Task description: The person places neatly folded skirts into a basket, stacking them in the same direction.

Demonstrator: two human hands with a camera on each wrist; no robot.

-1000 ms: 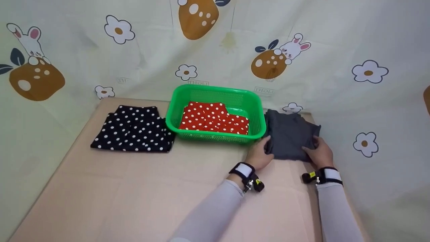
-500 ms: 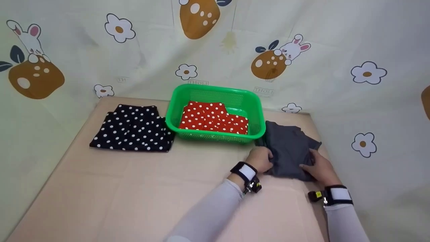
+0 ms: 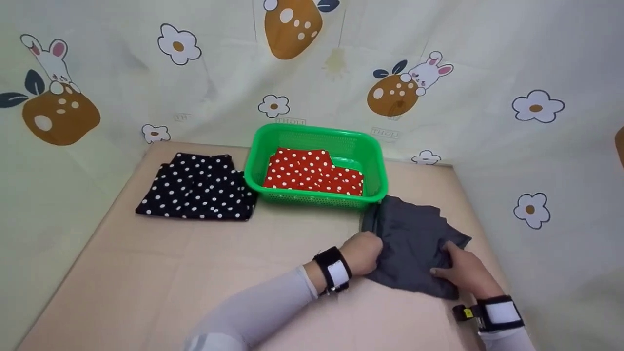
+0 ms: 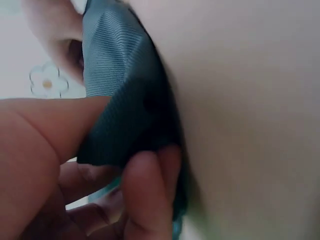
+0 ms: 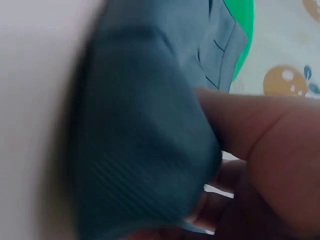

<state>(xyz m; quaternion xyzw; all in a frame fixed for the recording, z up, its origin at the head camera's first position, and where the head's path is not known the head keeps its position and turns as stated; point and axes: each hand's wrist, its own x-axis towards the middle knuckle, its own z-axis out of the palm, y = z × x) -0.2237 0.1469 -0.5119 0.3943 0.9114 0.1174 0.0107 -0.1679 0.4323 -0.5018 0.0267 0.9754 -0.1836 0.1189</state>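
A folded dark grey garment (image 3: 412,243) lies at the right of the table, in front of the basket's right corner. My left hand (image 3: 361,252) grips its left edge with curled fingers. In the left wrist view the thumb and fingers pinch a fold of the grey cloth (image 4: 120,55). On the opposite side my right hand (image 3: 465,270) holds the garment's right edge, thumb on top. The right wrist view shows the cloth (image 5: 145,130) between thumb and fingers, with the fingertips partly hidden beneath it.
A green plastic basket (image 3: 317,199) stands at the back middle, holding a folded red polka-dot garment (image 3: 304,170). Left of it lies a folded black polka-dot garment (image 3: 197,187). A patterned curtain (image 3: 219,73) hangs behind the table (image 3: 204,273).
Both hands have drawn the grey garment toward the front of the table, away from the back edge. The basket and the two polka-dot garments stay in place.
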